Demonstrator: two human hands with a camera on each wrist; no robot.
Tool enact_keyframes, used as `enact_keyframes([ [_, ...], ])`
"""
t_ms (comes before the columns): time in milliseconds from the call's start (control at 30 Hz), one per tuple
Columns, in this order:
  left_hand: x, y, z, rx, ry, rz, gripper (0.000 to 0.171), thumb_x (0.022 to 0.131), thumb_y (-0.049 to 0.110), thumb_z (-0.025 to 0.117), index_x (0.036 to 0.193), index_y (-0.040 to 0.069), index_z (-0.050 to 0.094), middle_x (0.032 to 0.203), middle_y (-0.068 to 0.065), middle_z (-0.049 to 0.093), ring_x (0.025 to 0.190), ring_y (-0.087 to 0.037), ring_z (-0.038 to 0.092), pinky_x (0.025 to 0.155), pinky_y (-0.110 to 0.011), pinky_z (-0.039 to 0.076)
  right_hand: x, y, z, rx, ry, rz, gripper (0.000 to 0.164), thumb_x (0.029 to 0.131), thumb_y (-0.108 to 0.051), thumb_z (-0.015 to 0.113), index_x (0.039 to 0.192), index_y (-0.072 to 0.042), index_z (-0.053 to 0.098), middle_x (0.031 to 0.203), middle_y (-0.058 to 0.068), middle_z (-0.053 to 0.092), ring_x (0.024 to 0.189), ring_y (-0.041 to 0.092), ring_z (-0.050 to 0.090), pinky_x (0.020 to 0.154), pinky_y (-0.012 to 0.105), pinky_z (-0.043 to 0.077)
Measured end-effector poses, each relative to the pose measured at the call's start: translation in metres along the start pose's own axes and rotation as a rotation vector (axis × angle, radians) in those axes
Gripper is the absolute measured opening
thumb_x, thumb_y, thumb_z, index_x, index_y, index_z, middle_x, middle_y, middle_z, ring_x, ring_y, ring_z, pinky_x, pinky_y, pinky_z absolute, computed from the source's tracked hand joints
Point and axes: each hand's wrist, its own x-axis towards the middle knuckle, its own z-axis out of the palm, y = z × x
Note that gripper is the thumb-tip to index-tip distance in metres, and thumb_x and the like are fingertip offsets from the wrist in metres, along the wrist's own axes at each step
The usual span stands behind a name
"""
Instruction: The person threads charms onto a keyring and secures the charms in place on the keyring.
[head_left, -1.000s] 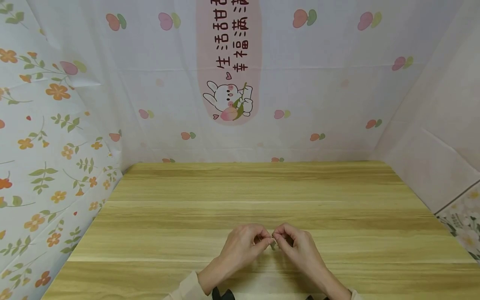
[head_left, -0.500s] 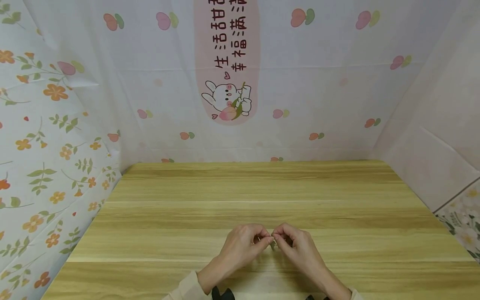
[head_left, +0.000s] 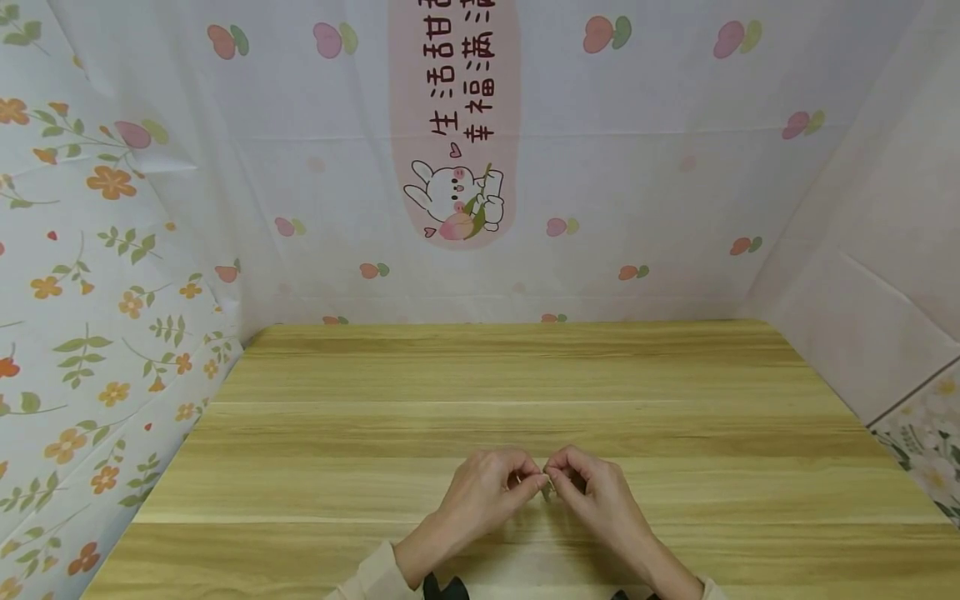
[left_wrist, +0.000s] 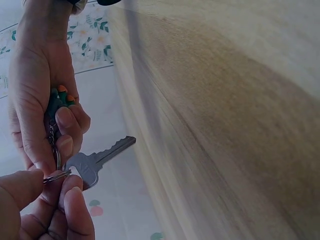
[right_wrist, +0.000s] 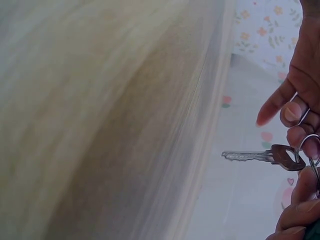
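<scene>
Above the table near its front edge, my left hand (head_left: 480,492) and right hand (head_left: 603,496) meet fingertip to fingertip. Between them a silver key (left_wrist: 89,167) hangs on a metal split ring (left_wrist: 59,176); in the head view it is only a small shape. My left thumb and fingers pinch this ring. My right hand grips the keychain by the ring, and its curled fingers hold a green and orange charm (left_wrist: 56,104) on a short chain (left_wrist: 51,132). The key's blade (right_wrist: 245,156) points away from the fingers. Fingers partly cover the ring and the charm.
A wood-grain table (head_left: 480,375) spreads out beyond the hands. Patterned cloth walls (head_left: 637,167) stand behind it and at both sides. Two dark objects, one of them a black shape (head_left: 446,587), show at the bottom edge near the wrists.
</scene>
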Motion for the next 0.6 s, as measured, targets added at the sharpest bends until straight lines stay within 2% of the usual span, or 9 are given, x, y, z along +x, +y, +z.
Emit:
enact_keyframes([
  [133, -0.0012, -0.0005, 0.0002, -0.007, -0.017, -0.009, 0.016, 0.089, 0.027, 0.065, 0.077, 0.017, 0.069, 0.065, 0.015, 0.059, 0.051, 0.007, 0.037, 0.044, -0.012, 0.033, -0.001, 0.0014, 0.0011, -0.002, -0.016, -0.007, 0.019, 0.085, 0.004, 0.063, 0.08, -0.014, 0.062, 0.064, -0.008, 0.057, 0.056, -0.006, 0.041, 0.044, 0.018, 0.038],
  [433, -0.0026, -0.0014, -0.0003, -0.036, -0.042, -0.033, 0.023, 0.091, 0.033, 0.061, 0.076, 0.017, 0.069, 0.064, 0.015, 0.056, 0.05, 0.006, 0.036, 0.045, -0.014, 0.033, -0.0017, 0.0011, 0.0021, -0.014, -0.022, -0.015, 0.02, 0.084, 0.005, 0.062, 0.08, -0.015, 0.062, 0.064, -0.012, 0.055, 0.054, -0.006, 0.039, 0.043, 0.018, 0.037],
  [600, -0.0021, -0.0017, -0.0003, -0.034, -0.049, -0.033, 0.023, 0.092, 0.031, 0.06, 0.075, 0.017, 0.068, 0.063, 0.015, 0.055, 0.049, 0.006, 0.034, 0.043, -0.014, 0.031, -0.0018, 0.002, 0.0022, -0.001, -0.026, -0.014, 0.017, 0.086, 0.002, 0.063, 0.081, -0.015, 0.063, 0.064, -0.007, 0.058, 0.056, -0.006, 0.04, 0.044, 0.018, 0.038],
])
